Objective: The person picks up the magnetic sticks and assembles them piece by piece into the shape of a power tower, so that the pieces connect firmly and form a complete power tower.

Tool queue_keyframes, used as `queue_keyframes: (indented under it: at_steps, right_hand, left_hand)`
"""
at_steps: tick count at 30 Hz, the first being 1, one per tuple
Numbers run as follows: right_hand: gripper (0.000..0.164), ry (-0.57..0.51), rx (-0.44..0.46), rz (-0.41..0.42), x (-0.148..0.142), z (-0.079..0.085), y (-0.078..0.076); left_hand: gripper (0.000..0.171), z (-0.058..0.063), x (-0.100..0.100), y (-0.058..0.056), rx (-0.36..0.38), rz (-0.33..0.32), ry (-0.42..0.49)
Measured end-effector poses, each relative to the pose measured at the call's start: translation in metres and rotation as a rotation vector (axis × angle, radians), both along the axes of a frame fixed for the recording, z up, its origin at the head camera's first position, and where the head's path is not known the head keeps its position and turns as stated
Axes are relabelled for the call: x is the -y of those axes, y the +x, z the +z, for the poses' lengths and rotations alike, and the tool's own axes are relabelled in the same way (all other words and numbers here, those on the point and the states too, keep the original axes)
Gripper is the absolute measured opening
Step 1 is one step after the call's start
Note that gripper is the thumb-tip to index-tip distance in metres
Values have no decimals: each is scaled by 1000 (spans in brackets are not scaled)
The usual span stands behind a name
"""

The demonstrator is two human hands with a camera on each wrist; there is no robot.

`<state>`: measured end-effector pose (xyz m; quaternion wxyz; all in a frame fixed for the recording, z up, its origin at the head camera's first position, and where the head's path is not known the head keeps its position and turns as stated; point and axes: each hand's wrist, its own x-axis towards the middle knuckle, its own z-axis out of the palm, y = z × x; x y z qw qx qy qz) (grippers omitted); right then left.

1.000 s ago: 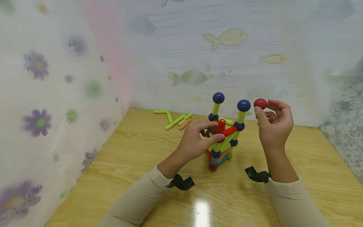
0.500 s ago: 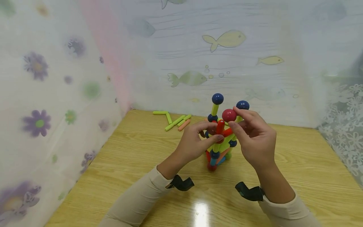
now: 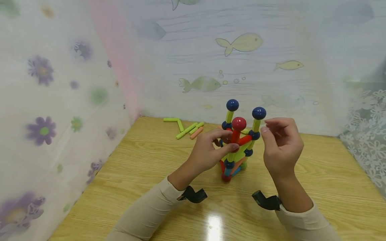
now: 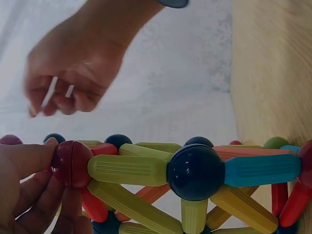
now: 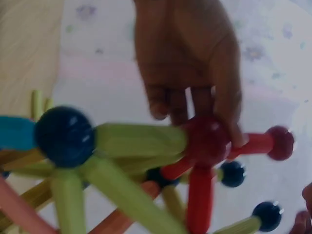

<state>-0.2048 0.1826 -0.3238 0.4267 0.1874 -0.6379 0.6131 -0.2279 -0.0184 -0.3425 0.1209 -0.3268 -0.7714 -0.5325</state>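
Note:
A tower of coloured rods and balls [image 3: 229, 164], like a magnetic building set, stands on the table. My left hand [image 3: 208, 149] pinches a red ball [image 4: 72, 164] at the tower's near upper corner, thumb and fingers on either side of it. From that ball a red rod [image 3: 235, 137] rises, topped by another red ball [image 3: 239, 124]. To the right of the tower is my right hand [image 3: 283, 147], fingers loosely bent and nothing between them. Beside it, a blue ball [image 3: 259, 113] caps a yellow-green rod; a second blue ball [image 3: 232, 105] caps another at the back left.
Several loose yellow-green rods [image 3: 187, 130] and an orange rod [image 3: 196, 133] lie on the wooden table [image 3: 135, 160] behind and left of the tower. A sheet printed with fish [image 3: 205, 83] hangs behind, and a flowered one [image 3: 42, 130] at the left.
My right hand has brought a red ball leftward onto the upright red rod, let go and drawn back to the right. The left hand has kept its grip on the tower.

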Motion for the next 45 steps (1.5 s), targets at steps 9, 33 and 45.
queue_keyframes:
  at_steps: [9, 33, 45]
  right_hand:
    - [40, 281, 503, -15, -23, -33, -12]
    - [17, 278, 364, -27, -11, -33, 1]
    - [17, 287, 369, -36, -11, -35, 1]
  left_hand:
    - [29, 2, 0, -7, 7, -21, -32]
    - [36, -112, 136, -140, 489, 551, -324]
    - [46, -92, 145, -134, 497, 476, -670]
